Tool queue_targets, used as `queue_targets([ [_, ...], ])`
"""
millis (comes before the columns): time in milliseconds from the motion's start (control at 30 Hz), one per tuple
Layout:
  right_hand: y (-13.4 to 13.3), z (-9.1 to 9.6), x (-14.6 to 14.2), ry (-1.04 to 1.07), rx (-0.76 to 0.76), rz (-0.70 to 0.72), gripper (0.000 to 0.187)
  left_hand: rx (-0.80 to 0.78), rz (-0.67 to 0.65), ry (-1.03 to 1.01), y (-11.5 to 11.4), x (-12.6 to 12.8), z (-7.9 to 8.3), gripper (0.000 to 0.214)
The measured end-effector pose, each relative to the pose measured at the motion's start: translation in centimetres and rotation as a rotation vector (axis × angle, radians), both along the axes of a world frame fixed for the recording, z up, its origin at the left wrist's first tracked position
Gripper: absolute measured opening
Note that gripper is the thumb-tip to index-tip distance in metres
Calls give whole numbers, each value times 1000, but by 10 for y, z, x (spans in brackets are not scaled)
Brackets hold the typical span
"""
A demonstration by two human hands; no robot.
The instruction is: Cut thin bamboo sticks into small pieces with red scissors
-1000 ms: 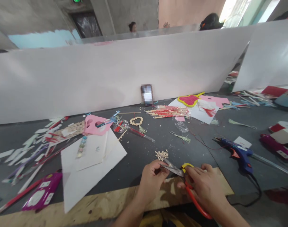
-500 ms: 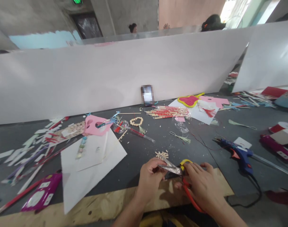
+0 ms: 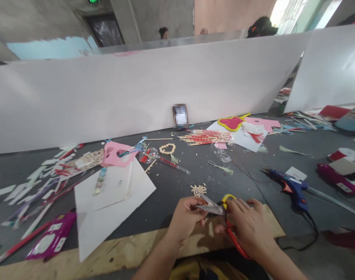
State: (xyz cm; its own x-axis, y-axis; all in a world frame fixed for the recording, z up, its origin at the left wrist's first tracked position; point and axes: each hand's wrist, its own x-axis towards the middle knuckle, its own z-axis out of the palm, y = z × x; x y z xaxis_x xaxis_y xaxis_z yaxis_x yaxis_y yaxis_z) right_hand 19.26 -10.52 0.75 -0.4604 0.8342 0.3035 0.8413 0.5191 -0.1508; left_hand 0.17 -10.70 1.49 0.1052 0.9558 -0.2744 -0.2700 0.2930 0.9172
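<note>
My right hand [image 3: 247, 219] is wrapped round the handles of a pair of scissors [image 3: 215, 210], one loop yellow and the other red. The scissor blades are parted and point left, reaching to the fingertips of my left hand [image 3: 183, 219]. Thumb and fingers of that left hand are pinched together by the blades; what sits between them is too small and too hidden to make out. Just beyond the blades lies a little heap of short pale cut pieces [image 3: 198, 189] on the dark table.
A blue glue gun [image 3: 294, 190] with a cord lies to the right. Farther back are a beaded loop [image 3: 167, 149], a pale tassel [image 3: 221, 167] and bagged red-and-cream sticks [image 3: 208, 137]. White paper [image 3: 113, 210] and a purple packet [image 3: 53, 237] lie left. A white partition [image 3: 121, 93] stands behind.
The view has shifted slightly, so the table things sit a little farther left. Both hands keep nearly the same places, and the scissors stay parted by my left fingertips.
</note>
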Motion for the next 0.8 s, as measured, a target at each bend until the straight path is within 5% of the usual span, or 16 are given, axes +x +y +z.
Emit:
queue_targets([
  [167, 0, 4, 1, 20, 12, 19, 16, -47, -35, -44, 0, -2, 0, 17],
  [400, 1, 10, 3, 11, -35, 43, 29, -96, -99, -109, -3, -4, -7, 20],
  [800, 2, 7, 0, -22, -19, -8, 29, 83, 47, 262, -5, -1, 0, 9],
])
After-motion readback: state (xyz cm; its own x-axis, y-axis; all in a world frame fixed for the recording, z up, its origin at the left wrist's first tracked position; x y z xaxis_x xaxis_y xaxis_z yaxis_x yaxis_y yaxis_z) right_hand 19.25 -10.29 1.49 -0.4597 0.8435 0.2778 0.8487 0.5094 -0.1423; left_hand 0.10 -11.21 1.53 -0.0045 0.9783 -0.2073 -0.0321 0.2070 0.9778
